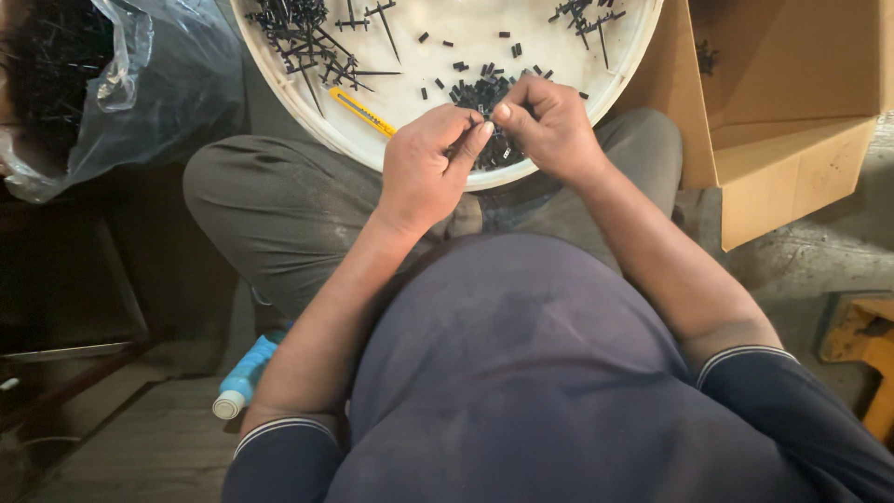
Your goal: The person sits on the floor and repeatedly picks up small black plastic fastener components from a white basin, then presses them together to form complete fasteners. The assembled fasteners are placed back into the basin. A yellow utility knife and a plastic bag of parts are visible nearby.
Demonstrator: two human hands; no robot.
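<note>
My left hand (pixel 430 158) and my right hand (pixel 549 126) meet over the near rim of a round white tray (pixel 358 140) resting on my knees. Both hands pinch small black plastic pieces between the fingertips, right above a pile of small black parts (pixel 480 93). Black plastic sprues with thin branches (pixel 307 42) lie at the tray's far left, and more sprues (pixel 587 19) at the far right. A yellow utility knife (pixel 363 112) lies in the tray just left of my left hand.
A clear plastic bag of black parts (pixel 102 84) sits at the left. An open cardboard box (pixel 792 112) stands at the right. A blue bottle with a white cap (pixel 244 377) lies on the floor by my left elbow. A yellow wooden object (pixel 866 345) is at far right.
</note>
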